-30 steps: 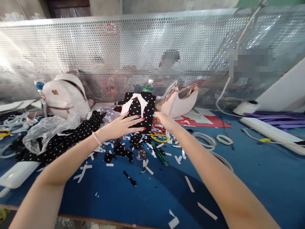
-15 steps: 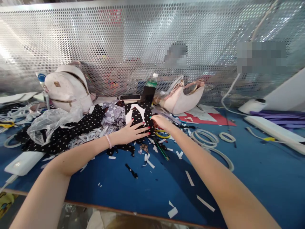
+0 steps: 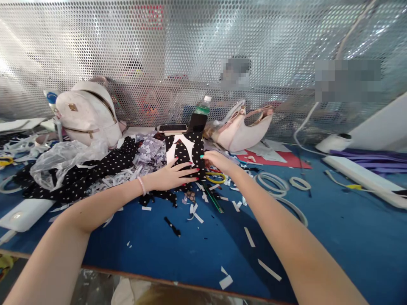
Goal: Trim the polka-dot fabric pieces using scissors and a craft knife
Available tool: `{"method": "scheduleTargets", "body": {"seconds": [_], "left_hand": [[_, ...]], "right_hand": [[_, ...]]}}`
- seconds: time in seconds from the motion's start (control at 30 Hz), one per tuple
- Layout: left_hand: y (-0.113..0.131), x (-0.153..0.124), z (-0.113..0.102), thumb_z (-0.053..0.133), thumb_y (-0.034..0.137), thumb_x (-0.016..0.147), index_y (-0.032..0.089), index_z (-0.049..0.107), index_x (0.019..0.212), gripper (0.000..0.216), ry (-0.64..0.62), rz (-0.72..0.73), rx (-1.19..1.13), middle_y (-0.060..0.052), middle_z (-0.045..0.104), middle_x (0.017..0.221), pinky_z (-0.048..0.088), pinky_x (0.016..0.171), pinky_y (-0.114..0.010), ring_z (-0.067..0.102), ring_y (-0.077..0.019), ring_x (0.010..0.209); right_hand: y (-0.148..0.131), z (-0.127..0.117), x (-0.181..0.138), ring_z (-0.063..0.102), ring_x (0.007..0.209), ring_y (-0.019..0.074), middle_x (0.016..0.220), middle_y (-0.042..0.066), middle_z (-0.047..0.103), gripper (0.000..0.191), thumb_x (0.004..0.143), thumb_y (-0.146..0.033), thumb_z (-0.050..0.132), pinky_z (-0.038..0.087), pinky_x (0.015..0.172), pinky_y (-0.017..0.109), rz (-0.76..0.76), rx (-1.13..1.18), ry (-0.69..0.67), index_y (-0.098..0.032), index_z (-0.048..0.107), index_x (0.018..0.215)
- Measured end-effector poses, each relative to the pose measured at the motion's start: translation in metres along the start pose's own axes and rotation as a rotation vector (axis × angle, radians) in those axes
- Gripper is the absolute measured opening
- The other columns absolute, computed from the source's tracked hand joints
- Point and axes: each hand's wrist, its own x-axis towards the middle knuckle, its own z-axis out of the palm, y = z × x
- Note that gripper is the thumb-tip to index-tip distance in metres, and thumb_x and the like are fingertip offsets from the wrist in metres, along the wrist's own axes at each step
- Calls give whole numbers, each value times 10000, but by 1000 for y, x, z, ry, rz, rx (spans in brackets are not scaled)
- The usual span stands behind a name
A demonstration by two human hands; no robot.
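My left hand lies flat with fingers spread across the lower part of a black polka-dot fabric piece. On that piece shows a white cut-out area, like paper or backing, with curved edges. My right hand grips the fabric's right edge, its thumb on top and the other fingers partly hidden. Just below the right hand are yellow scissor handles and a thin green stick or pencil. More black polka-dot fabric is heaped to the left, beside lilac star-print fabric.
A pale backpack and crumpled clear plastic stand left. Behind the hands are a phone, a bottle and a pale handbag. White coils and purple strips lie right. Paper scraps dot the blue table.
The view has shifted slightly, so most things sit a little further left. Both hands stay on the polka-dot piece; its right edge appears slightly raised at my right hand.
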Motion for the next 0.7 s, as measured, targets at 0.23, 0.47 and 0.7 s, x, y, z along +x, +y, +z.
{"method": "scheduleTargets", "body": {"seconds": [0.23,0.47,0.7], "left_hand": [[0,0,0,465,247,1002,281,453,1439,439,-1,2,-6,-59,423,1528,206,1178,-580,327,-273,1441],[-1,0,-3,429,112,971,274,436,1448,504,-61,11,-32,-34,358,1564,162,1188,-592,282,-274,1462],[-2,-1,-6,442,43,927,273,406,1465,586,-76,-5,-17,-47,332,1578,136,1198,-584,249,-264,1479]], "right_hand": [[-3,-1,-2,504,530,158,527,2,558,212,663,-380,535,408,534,293,-22,-4,-23,-223,481,531],[-9,-4,-9,380,520,113,499,-39,454,254,640,-372,567,292,517,271,-49,-66,27,-210,450,484],[-5,-9,-6,341,501,95,509,-52,427,404,695,-502,665,242,517,269,-76,-57,74,-206,443,534]]}}
